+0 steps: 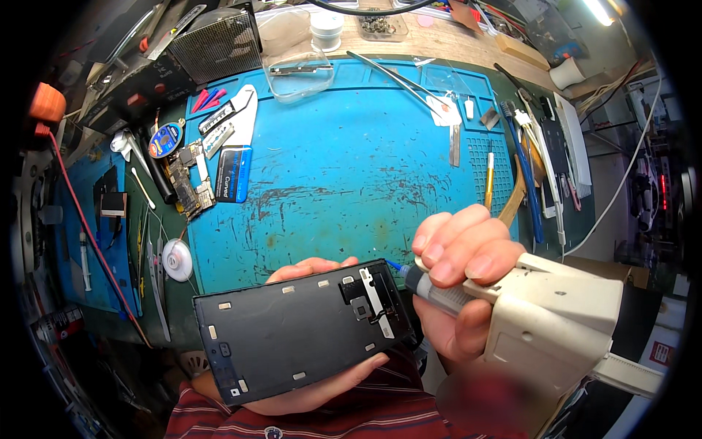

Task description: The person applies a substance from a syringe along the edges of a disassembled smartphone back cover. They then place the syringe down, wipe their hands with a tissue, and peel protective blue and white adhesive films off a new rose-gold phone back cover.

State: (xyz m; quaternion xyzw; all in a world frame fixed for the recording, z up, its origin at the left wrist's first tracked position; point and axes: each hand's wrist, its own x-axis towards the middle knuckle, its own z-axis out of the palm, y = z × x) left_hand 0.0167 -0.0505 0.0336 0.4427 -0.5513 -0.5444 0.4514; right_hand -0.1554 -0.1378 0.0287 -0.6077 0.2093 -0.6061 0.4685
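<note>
My left hand is closed around a flat black phone screen panel, fingers showing at its upper and lower edges. Small metal clips line the panel's rim, and a silver strip with a dark connector lies near its right end. In my right hand is a cream-coloured glue gun, with a grey syringe fitted in its front. The syringe's blue needle tip points left, beside the panel's upper right corner; whether it touches the panel I cannot tell.
A scratched blue work mat covers the bench. At its left lie a circuit board, a blue blade box and a white spool. Long tweezers and a clear tray are at the back; brushes lie right.
</note>
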